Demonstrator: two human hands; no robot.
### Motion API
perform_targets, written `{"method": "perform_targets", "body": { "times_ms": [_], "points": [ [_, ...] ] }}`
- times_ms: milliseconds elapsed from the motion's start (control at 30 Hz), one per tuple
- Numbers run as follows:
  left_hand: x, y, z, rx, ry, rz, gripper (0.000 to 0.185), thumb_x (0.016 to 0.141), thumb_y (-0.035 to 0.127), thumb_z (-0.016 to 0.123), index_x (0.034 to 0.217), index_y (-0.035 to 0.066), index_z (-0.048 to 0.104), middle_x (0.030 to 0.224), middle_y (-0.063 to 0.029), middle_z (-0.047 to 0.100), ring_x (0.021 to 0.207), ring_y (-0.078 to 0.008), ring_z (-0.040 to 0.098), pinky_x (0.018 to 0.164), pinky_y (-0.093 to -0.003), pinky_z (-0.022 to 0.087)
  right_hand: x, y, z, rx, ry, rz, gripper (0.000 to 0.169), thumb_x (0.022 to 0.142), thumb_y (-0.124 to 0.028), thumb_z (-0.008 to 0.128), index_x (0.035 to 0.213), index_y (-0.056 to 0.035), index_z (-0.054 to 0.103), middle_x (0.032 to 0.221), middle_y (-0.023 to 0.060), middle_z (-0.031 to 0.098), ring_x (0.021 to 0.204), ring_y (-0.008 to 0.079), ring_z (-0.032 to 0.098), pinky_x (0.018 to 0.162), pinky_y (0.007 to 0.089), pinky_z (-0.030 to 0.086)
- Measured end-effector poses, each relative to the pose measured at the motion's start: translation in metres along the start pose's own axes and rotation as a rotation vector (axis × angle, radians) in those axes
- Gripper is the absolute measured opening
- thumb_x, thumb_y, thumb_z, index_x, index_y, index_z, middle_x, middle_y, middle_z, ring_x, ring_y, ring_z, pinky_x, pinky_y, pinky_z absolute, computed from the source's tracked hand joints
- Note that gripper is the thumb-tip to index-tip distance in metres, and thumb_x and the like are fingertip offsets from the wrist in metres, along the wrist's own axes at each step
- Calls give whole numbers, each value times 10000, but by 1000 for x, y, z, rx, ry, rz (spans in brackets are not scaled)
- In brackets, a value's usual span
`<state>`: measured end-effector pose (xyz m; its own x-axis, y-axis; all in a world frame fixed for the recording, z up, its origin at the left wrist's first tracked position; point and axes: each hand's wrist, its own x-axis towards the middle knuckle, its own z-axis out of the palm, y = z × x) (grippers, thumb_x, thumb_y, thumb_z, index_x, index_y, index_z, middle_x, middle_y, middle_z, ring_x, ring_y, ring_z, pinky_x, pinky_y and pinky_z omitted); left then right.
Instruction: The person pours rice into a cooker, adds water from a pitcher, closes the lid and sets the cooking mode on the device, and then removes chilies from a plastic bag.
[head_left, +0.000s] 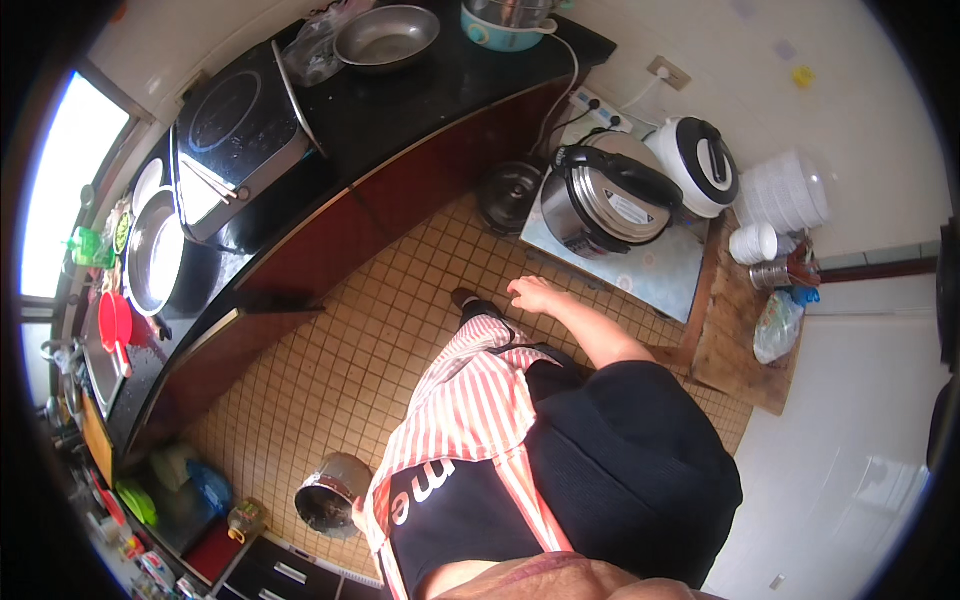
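My left hand (360, 516) is at the lower left, mostly hidden behind the striped apron. It grips the rim of a metal inner pot (334, 495), which is tilted and has whitish residue inside. My right hand (531, 294) reaches out over the tiled floor with loosely bent fingers and nothing in it. Just beyond it, an electric pressure cooker (611, 199) with a black-handled lid stands on a low, light-patterned table (637, 277). A white cooker (694, 166) with a black-and-white lid is behind that one.
A black counter (420, 97) curves along the left, bearing an induction cooktop (240, 127), metal basin (386, 36) and pan (154, 251). A cabinet door (240, 330) stands ajar below. At right, a wooden board (731, 337) carries stacked bowls (754, 242). A black lid (512, 191) leans nearby.
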<state>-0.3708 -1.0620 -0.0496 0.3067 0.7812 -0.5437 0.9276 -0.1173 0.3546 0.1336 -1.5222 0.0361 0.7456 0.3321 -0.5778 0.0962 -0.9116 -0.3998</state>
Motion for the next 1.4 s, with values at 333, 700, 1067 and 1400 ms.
{"method": "perform_targets", "body": {
  "times_ms": [333,700,1067,1400],
  "points": [
    [-8,130,-9,-99,79,39,330,687,103,662,1002,16,617,1017,-141,593,1022,-248,530,912,-333,398,41,29,-26,181,-41,63,352,730,-225,621,1045,-70,599,980,130,624,945,266,585,818,362,462],
    [-139,204,56,-20,177,-292,400,704,271,650,1072,123,604,1282,-158,436,1270,-324,275,1039,-419,250,173,-36,-89,145,-103,-475,312,738,-154,627,1015,-12,606,915,138,646,856,209,624,771,306,486],
    [-255,162,143,-343,106,-829,381,674,280,672,1030,151,632,1279,-131,439,1255,-311,292,1034,-394,269,183,-201,-34,-188,-480,-686,335,766,-184,603,1062,-26,593,984,129,638,931,214,609,822,315,465],
    [-216,82,144,-666,395,-872,312,663,203,639,963,117,641,1112,-98,552,1138,-272,425,957,-363,360,129,-339,54,-334,-649,-891,328,793,-164,602,1061,23,574,971,132,637,900,185,614,781,281,476]
  ]
}}
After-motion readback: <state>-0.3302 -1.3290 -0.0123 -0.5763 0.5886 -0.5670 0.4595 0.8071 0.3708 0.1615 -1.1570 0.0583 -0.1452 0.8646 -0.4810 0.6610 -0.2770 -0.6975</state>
